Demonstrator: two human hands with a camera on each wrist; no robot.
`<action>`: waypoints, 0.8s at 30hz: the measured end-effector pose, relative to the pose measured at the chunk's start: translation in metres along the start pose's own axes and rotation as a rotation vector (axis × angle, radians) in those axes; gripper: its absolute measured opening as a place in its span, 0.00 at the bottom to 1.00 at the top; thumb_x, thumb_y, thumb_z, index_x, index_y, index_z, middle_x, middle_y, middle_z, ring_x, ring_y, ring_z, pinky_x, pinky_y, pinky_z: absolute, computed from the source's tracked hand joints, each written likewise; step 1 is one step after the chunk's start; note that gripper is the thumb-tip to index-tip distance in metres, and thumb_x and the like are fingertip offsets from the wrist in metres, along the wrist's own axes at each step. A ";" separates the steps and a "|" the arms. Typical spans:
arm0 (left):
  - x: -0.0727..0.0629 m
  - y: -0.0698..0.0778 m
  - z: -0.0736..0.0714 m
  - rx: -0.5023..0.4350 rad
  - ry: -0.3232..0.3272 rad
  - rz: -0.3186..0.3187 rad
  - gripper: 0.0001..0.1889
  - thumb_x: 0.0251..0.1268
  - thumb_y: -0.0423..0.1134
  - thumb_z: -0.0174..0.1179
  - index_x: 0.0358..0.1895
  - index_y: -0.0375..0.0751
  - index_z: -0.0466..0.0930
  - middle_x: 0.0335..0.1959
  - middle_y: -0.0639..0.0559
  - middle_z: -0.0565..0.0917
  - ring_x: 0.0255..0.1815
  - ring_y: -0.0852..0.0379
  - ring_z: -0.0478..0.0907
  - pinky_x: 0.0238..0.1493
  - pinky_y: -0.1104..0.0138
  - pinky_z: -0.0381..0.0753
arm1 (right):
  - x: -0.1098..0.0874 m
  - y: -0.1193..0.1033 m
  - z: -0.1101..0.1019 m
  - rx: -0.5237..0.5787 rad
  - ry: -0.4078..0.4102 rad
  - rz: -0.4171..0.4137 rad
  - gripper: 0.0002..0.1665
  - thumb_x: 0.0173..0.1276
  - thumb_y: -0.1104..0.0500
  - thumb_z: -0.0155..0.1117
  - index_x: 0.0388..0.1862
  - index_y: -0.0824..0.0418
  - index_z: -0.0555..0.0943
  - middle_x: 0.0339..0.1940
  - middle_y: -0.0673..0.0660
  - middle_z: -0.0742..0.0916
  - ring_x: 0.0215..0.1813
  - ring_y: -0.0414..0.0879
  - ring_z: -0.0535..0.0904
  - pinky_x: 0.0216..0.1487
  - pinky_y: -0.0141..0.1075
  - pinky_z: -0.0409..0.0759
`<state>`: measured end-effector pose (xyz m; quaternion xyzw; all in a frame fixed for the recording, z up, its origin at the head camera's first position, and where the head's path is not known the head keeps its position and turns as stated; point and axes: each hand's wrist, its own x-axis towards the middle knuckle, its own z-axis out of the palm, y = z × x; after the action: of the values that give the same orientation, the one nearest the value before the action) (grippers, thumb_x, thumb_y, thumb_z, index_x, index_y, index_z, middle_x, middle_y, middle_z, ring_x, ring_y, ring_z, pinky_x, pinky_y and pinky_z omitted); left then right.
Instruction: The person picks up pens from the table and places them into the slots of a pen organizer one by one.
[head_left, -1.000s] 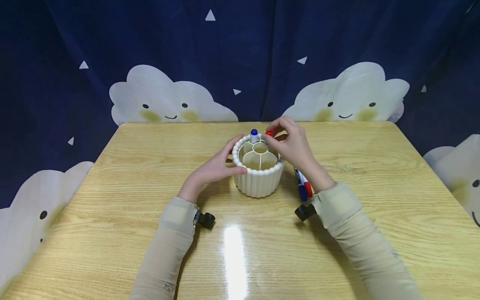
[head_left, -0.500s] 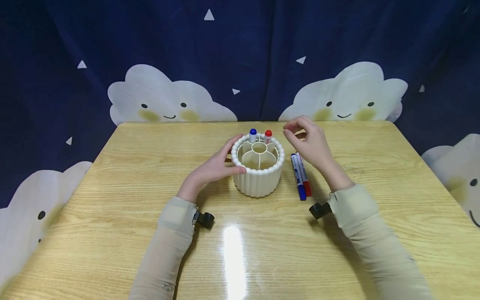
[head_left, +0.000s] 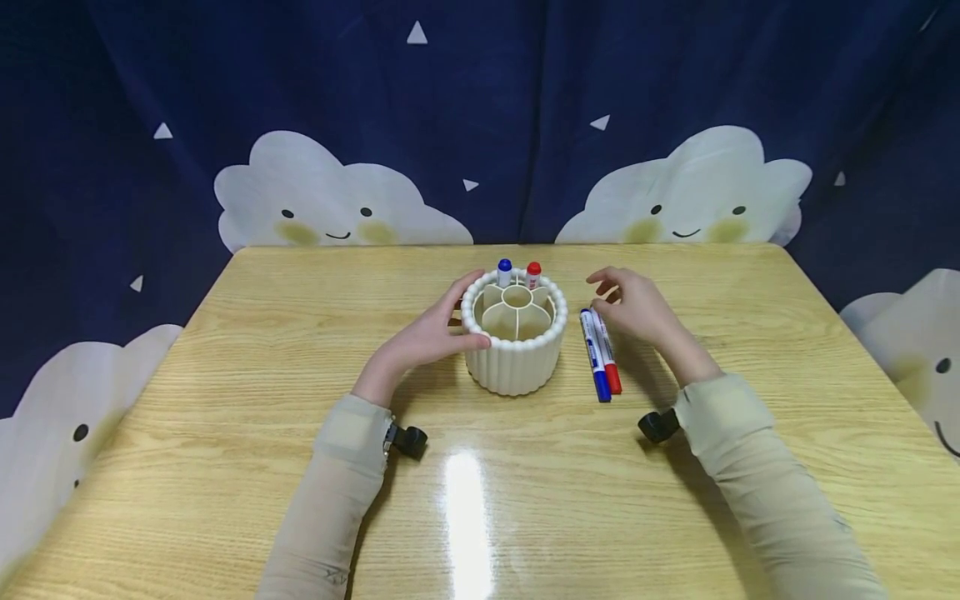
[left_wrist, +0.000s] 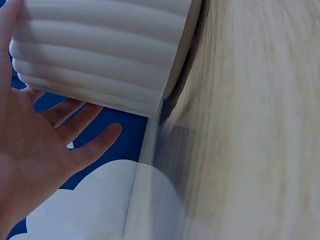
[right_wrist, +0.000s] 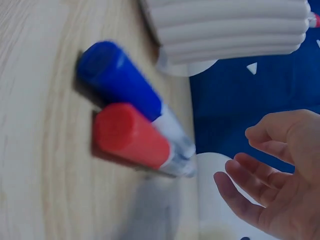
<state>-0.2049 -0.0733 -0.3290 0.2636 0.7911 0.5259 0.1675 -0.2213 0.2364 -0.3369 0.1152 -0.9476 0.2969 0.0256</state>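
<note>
A white ribbed pen holder point(head_left: 514, 367) with a beaded rim and petal-shaped compartments stands on the table. In its back compartments stand a blue-capped marker point(head_left: 505, 273) and a red-capped marker point(head_left: 533, 275). My left hand point(head_left: 423, 333) holds the holder's left side, thumb at the front rim, fingers toward the back. To the right of the holder, a blue whiteboard marker point(head_left: 596, 357) and a red whiteboard marker point(head_left: 608, 358) lie side by side, caps toward me. My right hand point(head_left: 633, 307), fingers loosely bent and holding nothing, hovers by their far ends; the right wrist view shows both caps large.
The wooden table point(head_left: 225, 467) ends at a dark blue curtain point(head_left: 480, 108) printed with white clouds. Black wrist cameras sit at both sleeves, the right wrist camera point(head_left: 658, 427) close over the table.
My right hand has let go of the red-capped marker in the holder, moved right, and come down near the two lying markers. My left hand has stayed on the holder.
</note>
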 end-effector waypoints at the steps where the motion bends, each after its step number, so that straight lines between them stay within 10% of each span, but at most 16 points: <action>1: 0.000 0.000 0.000 -0.003 0.000 -0.001 0.48 0.53 0.41 0.65 0.72 0.55 0.41 0.72 0.54 0.50 0.65 0.52 0.60 0.61 0.58 0.67 | 0.000 0.003 0.001 -0.003 -0.008 0.004 0.22 0.60 0.62 0.55 0.54 0.65 0.73 0.45 0.66 0.80 0.43 0.58 0.77 0.44 0.49 0.76; 24: 0.001 -0.002 0.000 -0.015 -0.005 0.009 0.48 0.53 0.40 0.65 0.72 0.55 0.41 0.71 0.54 0.51 0.66 0.53 0.59 0.61 0.61 0.66 | 0.009 0.028 0.017 -0.179 -0.144 0.152 0.29 0.55 0.61 0.58 0.56 0.73 0.68 0.44 0.70 0.77 0.45 0.59 0.73 0.47 0.49 0.73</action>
<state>-0.2063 -0.0737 -0.3308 0.2670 0.7857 0.5318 0.1690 -0.2365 0.2475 -0.3655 0.0614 -0.9756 0.2033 -0.0551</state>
